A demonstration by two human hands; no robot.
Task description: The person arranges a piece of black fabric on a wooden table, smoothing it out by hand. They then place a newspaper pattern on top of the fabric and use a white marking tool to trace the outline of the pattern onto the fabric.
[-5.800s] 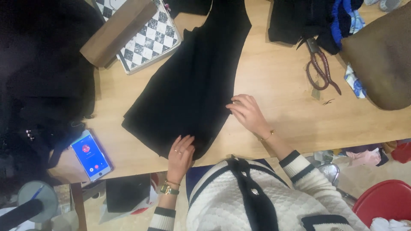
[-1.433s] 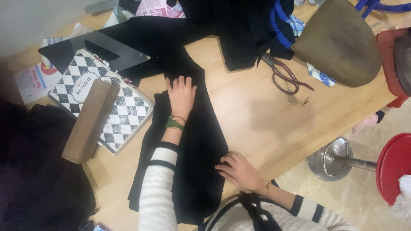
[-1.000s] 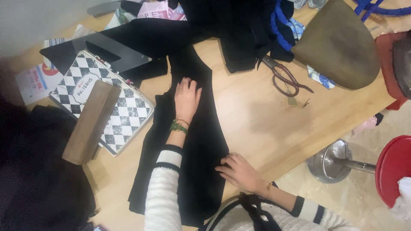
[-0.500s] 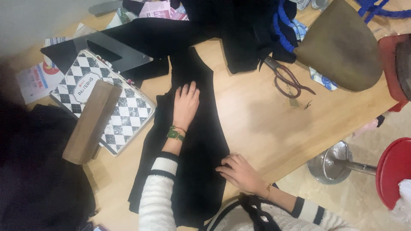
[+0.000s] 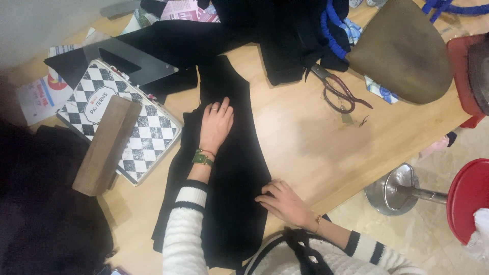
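Both hands flat on long, matte black cloth.

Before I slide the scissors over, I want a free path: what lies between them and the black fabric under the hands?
In the head view, only bare wooden tabletop lies between the scissors and the black fabric.

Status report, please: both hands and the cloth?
Left hand flat on long black fabric piece. Right hand pressing its near edge. Nothing blocking.
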